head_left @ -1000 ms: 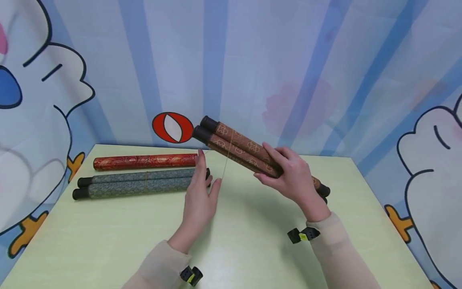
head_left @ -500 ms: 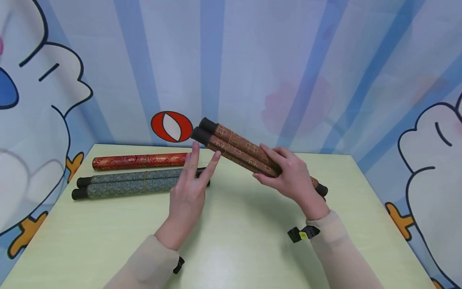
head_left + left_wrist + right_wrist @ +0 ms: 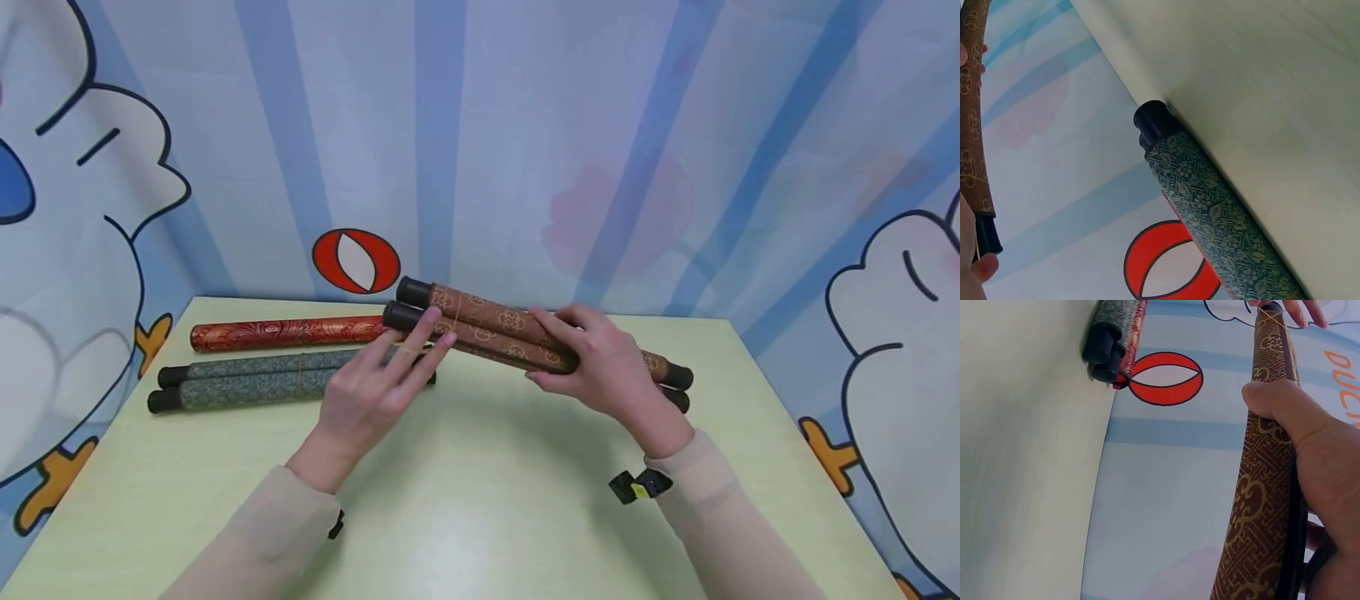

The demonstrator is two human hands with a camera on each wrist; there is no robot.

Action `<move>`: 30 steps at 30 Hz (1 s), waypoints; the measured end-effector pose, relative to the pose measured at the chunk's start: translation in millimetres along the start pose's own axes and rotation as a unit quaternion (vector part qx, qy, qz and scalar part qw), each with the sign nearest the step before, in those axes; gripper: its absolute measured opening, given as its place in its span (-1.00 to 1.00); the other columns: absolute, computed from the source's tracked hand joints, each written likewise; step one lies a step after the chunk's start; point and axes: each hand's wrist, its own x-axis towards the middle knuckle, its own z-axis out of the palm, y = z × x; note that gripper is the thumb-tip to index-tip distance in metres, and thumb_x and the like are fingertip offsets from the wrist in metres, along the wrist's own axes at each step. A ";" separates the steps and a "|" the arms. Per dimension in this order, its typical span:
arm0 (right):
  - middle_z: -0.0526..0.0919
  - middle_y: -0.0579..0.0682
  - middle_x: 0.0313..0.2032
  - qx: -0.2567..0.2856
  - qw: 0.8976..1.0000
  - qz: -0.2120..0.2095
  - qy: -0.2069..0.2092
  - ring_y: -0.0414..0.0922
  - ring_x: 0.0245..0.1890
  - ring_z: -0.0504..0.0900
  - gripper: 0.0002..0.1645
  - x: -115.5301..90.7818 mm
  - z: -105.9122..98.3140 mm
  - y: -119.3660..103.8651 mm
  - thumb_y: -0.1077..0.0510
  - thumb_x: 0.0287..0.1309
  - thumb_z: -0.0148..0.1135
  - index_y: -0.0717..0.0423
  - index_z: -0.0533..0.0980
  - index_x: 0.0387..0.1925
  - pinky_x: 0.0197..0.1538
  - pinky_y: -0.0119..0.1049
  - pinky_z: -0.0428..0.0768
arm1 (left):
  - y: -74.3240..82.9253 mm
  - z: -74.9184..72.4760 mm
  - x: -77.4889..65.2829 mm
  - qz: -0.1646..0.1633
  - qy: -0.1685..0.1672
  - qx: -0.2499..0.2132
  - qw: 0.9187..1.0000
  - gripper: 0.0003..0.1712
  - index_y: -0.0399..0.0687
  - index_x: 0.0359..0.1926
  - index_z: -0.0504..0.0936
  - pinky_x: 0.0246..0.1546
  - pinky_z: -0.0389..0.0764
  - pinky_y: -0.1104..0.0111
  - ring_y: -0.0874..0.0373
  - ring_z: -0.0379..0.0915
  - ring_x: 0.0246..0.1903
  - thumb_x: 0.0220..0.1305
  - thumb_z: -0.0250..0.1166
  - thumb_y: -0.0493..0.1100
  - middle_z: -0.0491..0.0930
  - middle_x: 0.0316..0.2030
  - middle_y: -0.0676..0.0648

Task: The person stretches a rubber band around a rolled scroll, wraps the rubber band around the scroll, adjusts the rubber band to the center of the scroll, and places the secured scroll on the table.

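Note:
Brown patterned scrolls with black end knobs (image 3: 510,321) are held as a bundle above the table, tilted with their left end higher. My right hand (image 3: 603,362) grips the bundle near its right half, thumb along one side in the right wrist view. A thin elastic band (image 3: 456,310) runs round the scrolls near their left end. My left hand (image 3: 367,396) is at that end, its fingers spread and extended over the knobs with the band stretched across them. In the left wrist view only part of this hand shows, beside the brown scrolls (image 3: 971,119).
Two grey-green scrolls (image 3: 247,390), banded together, lie on the left of the pale table (image 3: 480,500), partly hidden by my left hand. Behind them lies a red and gold scroll (image 3: 292,333). A printed cloth backdrop (image 3: 495,150) rises behind the table.
My left hand has moved left and turned over, carrying the stretched band to the scrolls' left knobs. The brown bundle has lowered at its left end, with my right hand still gripping it.

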 end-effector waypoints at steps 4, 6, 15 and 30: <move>0.64 0.14 -0.04 -0.021 1.000 -0.019 -0.002 0.07 -0.18 0.67 -0.05 -1.6 1.7 0.7 -0.16 -0.04 0.74 0.04 0.61 0.38 -0.35 -0.01 0.72 | -3.7 2.8 -3.2 0.014 0.008 0.014 1.000 -0.30 0.08 0.45 0.61 -0.38 0.77 0.19 -0.11 0.64 -0.11 0.44 0.21 -0.58 0.50 0.48 -0.05; 0.64 0.13 -0.05 -0.028 0.999 -0.025 0.000 0.07 -0.16 0.67 -0.05 -2.2 2.0 0.8 -0.15 -0.07 0.75 0.03 0.61 0.37 -0.34 -0.01 0.72 | -4.8 3.4 -4.1 0.013 0.010 0.018 1.000 -0.28 0.07 0.46 0.60 -0.27 0.81 0.15 -0.15 0.65 -0.02 0.43 0.22 -0.59 0.51 0.47 -0.05; 0.68 0.08 -0.03 -0.050 0.997 -0.056 -0.014 0.08 -0.08 0.68 -0.05 -4.9 -3.9 -4.4 -0.13 -0.10 0.77 0.01 0.62 0.36 -0.14 0.00 0.74 | -4.6 0.7 -9.3 -0.021 -0.003 -0.035 0.999 -0.38 -0.01 0.40 0.64 0.11 0.73 -0.05 -0.15 0.54 0.35 0.49 0.13 -0.57 0.57 0.41 -0.12; 0.69 0.08 0.02 -0.088 0.988 -0.123 -0.032 0.09 -0.03 0.68 0.11 -25.9 -11.2 -0.8 -0.16 -0.24 0.82 -0.01 0.58 0.41 -0.13 0.09 0.72 | -9.0 -8.2 -22.1 0.006 -0.117 -0.239 0.964 0.19 -0.08 0.49 0.54 0.11 0.74 0.12 -0.11 0.48 0.41 -0.28 0.83 -0.28 0.51 0.45 -0.16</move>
